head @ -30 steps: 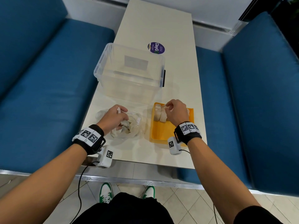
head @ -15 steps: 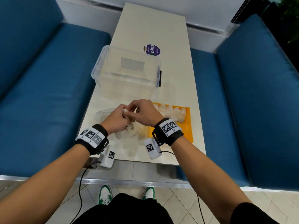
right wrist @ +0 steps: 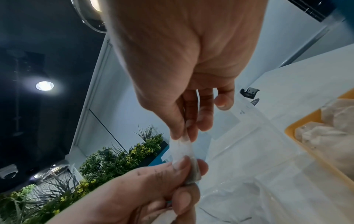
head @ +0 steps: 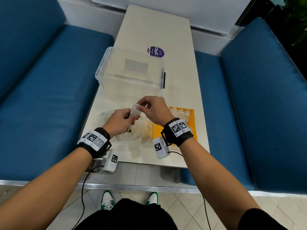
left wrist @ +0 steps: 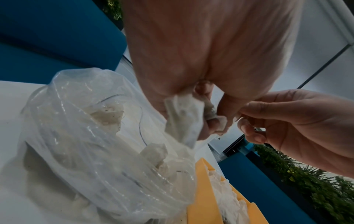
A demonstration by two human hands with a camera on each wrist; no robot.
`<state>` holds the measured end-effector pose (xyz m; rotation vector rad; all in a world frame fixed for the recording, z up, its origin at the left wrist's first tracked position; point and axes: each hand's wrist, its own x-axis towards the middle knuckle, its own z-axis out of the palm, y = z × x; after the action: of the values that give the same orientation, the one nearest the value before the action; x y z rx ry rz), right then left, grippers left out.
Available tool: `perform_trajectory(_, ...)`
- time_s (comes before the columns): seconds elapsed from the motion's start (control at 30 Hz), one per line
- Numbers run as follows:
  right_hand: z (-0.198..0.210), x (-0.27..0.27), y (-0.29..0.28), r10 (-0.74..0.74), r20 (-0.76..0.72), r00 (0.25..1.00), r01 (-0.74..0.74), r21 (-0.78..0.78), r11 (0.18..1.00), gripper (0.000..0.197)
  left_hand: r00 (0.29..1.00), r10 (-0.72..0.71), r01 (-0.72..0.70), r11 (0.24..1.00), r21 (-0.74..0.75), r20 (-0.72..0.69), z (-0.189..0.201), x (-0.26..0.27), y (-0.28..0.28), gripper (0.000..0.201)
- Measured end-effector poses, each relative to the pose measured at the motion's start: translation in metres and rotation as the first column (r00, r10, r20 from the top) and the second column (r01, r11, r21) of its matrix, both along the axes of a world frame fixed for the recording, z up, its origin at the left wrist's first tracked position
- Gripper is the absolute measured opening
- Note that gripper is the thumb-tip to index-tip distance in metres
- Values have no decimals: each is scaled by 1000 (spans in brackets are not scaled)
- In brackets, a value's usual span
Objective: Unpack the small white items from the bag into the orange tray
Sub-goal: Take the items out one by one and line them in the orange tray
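Cream desk [head: 181, 80] between blue benches. Left hand [head: 118, 122], right hand [head: 155, 109] both pinching one small white item [head: 135, 110] above clear bag [head: 132, 133]; orange tray [head: 193, 130] at 3 o'clock, holding white items.

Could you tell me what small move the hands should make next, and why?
Probably the right hand should carry the small white item over to the orange tray once the left hand lets go: both pinch it above the bag.
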<state>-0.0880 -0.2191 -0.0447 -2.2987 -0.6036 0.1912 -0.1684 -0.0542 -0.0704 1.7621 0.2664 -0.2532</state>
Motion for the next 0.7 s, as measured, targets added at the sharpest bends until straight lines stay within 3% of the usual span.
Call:
perform_trajectory(0.43, 8, 12, -38, -86, 73, 994, 86, 1, 996, 5, 996, 65, -66, 998, -11, -53, -11, 2, 7, 10)
perform_trajectory(0.6, -2, 26, -83, -188, 52, 981, 193, -100, 976, 8, 995, 51, -52, 999, -10, -87, -13, 4, 9, 31)
perform_trajectory(0.7, -17, 31, -105, -225, 10, 974, 220, -238, 946, 9, 996, 33, -30, 999, 40, -87, -14, 4, 8, 34)
